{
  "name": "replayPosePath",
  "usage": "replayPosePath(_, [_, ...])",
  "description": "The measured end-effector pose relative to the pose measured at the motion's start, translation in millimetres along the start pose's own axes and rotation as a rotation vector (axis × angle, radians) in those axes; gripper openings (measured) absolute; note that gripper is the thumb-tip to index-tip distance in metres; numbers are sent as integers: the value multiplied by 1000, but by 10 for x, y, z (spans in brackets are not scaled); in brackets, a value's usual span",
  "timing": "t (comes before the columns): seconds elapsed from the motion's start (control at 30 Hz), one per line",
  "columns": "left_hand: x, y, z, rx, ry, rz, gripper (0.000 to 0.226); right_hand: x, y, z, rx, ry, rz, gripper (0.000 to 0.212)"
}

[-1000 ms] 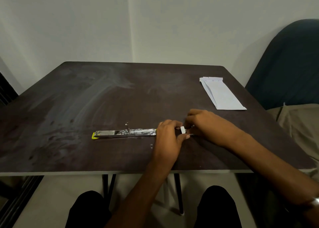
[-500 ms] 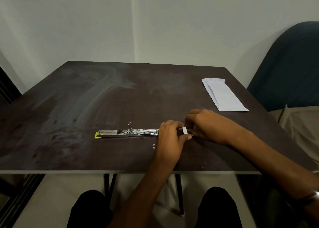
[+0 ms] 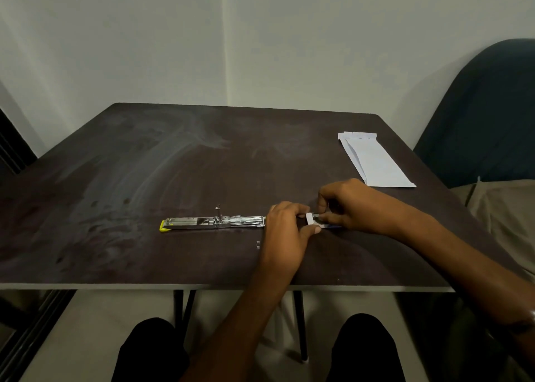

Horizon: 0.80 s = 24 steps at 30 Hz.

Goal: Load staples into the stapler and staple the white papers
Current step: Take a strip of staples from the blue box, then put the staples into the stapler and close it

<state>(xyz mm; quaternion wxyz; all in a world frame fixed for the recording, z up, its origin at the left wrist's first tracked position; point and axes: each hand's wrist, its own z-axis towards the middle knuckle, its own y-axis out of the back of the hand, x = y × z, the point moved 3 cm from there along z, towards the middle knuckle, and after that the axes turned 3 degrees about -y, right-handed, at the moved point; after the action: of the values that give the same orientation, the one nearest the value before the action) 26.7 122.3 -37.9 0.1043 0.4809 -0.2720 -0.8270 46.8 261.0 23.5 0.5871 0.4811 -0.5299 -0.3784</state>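
The stapler (image 3: 212,222) lies opened out flat on the dark table (image 3: 173,164), a silver metal strip with a yellow tip at its left end. Just right of it, my left hand (image 3: 286,231) grips a small white staple box (image 3: 310,219) between thumb and fingers. My right hand (image 3: 356,205) meets it from the right, fingertips pinched at the box's end; what they pinch is hidden. A bluish sliver (image 3: 333,226) shows under the right fingers. The white papers (image 3: 373,161) lie folded at the table's far right.
A loose staple (image 3: 257,244) lies on the table near my left wrist. A dark blue chair back (image 3: 486,115) and a beige cushion (image 3: 503,214) stand right of the table. The table's front edge (image 3: 202,286) runs just above my knees.
Both hands stay together at the staple box, right of the stapler. A little more of the white box shows between the fingers. The stapler and papers have not moved.
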Motion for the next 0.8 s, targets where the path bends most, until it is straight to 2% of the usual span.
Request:
replayPosePath(0.3, [4, -7, -3, -1, 0, 1, 33, 9, 20, -34, 20, 44, 19, 11])
replayPosePath(0.53, [-5, -1, -6, 12, 17, 1, 34, -4, 29, -38, -4, 30, 123, 11])
replayPosePath(0.67, [-30, 15, -13, 27, 25, -1, 39, 2, 17, -48, -72, 10, 165, 23])
replayPosePath(0.8, [-72, 99, -23, 23, 65, -76, 49, 86, 5, -42, -164, 38, 151, 11])
